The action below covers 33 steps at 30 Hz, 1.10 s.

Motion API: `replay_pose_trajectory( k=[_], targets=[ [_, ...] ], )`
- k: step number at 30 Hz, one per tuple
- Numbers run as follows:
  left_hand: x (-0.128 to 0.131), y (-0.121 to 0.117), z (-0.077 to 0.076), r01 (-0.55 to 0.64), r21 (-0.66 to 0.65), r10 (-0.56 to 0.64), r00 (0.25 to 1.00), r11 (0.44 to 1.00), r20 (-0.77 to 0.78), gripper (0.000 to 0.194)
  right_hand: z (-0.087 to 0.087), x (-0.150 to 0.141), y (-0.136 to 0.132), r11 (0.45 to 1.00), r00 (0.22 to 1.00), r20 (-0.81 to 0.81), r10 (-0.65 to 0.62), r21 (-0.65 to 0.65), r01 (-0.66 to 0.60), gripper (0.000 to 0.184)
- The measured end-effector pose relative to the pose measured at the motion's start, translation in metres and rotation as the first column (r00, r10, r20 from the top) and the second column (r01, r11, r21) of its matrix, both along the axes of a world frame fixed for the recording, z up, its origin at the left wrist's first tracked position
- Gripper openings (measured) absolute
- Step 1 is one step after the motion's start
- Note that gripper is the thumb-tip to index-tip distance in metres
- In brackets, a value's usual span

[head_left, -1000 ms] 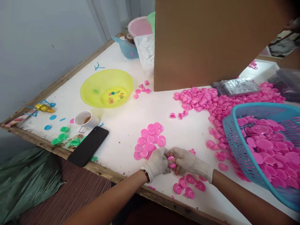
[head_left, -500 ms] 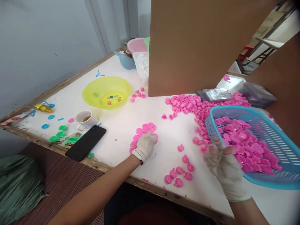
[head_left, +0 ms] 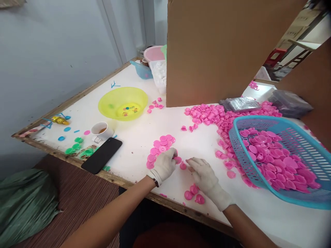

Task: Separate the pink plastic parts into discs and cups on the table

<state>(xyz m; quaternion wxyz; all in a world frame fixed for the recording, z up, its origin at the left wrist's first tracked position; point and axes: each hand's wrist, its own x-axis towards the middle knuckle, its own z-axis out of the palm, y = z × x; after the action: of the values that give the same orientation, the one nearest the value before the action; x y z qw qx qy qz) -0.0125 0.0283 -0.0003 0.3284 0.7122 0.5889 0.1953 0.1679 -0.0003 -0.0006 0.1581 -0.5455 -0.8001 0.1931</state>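
My left hand (head_left: 163,166), in a white glove, is closed with its fingertips pinched at a pink toy saucer (head_left: 178,160). Beside it, flat pink saucers (head_left: 153,151) lie in a curved, overlapping group. My right hand (head_left: 207,177), also gloved, reaches in from the right, fingers stretched out and palm down. Its fingertips are close to a small pink toy teacup (head_left: 182,165); whether they touch it I cannot tell. More pink teacups (head_left: 193,189) sit near the table's front edge, below the right hand. What lies under that palm is hidden.
A blue basket (head_left: 258,179) of pink pieces stands right, with a pink cup heap (head_left: 207,113) behind it. A cardboard sheet (head_left: 219,51) rises at the back. Left are a yellow basin (head_left: 108,103), a mug of brown liquid (head_left: 104,132) and a black phone (head_left: 102,155).
My right hand has moved left from the basket's edge to the teacups, near my left hand. One teacup now lies between the hands. The view has shifted slightly.
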Motion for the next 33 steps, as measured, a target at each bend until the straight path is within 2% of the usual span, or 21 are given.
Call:
replay_pose_trajectory(
  k=[3, 6, 8, 10, 13, 17, 21, 25, 27, 30, 33],
  targets=[
    [0.007, -0.003, 0.01, 0.004, -0.093, 0.028, 0.937, 0.996, 0.348, 0.017, 0.012, -0.002, 0.017, 0.976, 0.952, -0.291, -0.098, -0.213, 0.035, 0.024],
    [0.012, -0.004, 0.016, -0.013, -0.274, 0.152, 0.856, 0.962, 0.494, 0.019, 0.018, -0.001, 0.032, 0.883, 0.883, -0.422, -0.206, -0.47, -0.018, 0.01],
    [0.013, -0.006, 0.015, -0.051, -0.442, 0.283, 0.832, 0.895, 0.477, 0.018, 0.014, -0.001, 0.037, 0.806, 0.862, -0.424, -0.278, -0.591, -0.031, 0.006],
    [0.012, -0.009, 0.01, -0.054, -0.588, 0.367, 0.827, 0.807, 0.426, 0.015, 0.004, -0.003, 0.038, 0.736, 0.862, -0.391, -0.323, -0.677, -0.032, 0.005],
    [0.014, -0.013, -0.002, -0.038, -0.694, 0.418, 0.821, 0.719, 0.389, 0.013, -0.014, -0.009, 0.037, 0.647, 0.862, -0.352, -0.365, -0.761, -0.037, 0.009],
    [0.016, -0.01, -0.015, -0.033, -0.726, 0.47, 0.781, 0.687, 0.41, 0.017, -0.026, -0.011, 0.037, 0.549, 0.839, -0.365, -0.403, -0.83, -0.098, 0.014],
    [0.014, -0.003, -0.019, 0.029, -0.754, 0.475, 0.759, 0.657, 0.444, 0.02, -0.019, -0.006, 0.046, 0.424, 0.827, -0.382, -0.412, -0.884, -0.198, 0.021],
    [0.012, 0.001, -0.019, 0.046, -0.787, 0.466, 0.784, 0.615, 0.41, 0.022, -0.011, -0.007, 0.054, 0.32, 0.848, -0.356, -0.392, -0.917, -0.237, 0.028],
    [0.013, 0.002, -0.02, 0.03, -0.789, 0.473, 0.786, 0.614, 0.398, 0.017, -0.012, -0.01, 0.054, 0.307, 0.834, -0.351, -0.426, -0.923, -0.231, 0.026],
    [0.016, 0.003, -0.024, 0.043, -0.793, 0.474, 0.782, 0.608, 0.405, 0.013, -0.019, -0.014, 0.051, 0.349, 0.796, -0.369, -0.48, -0.913, -0.212, 0.022],
    [0.017, 0.003, -0.027, 0.022, -0.78, 0.444, 0.812, 0.626, 0.379, 0.013, -0.026, -0.015, 0.048, 0.368, 0.81, -0.359, -0.464, -0.91, -0.193, 0.022]
  ],
)
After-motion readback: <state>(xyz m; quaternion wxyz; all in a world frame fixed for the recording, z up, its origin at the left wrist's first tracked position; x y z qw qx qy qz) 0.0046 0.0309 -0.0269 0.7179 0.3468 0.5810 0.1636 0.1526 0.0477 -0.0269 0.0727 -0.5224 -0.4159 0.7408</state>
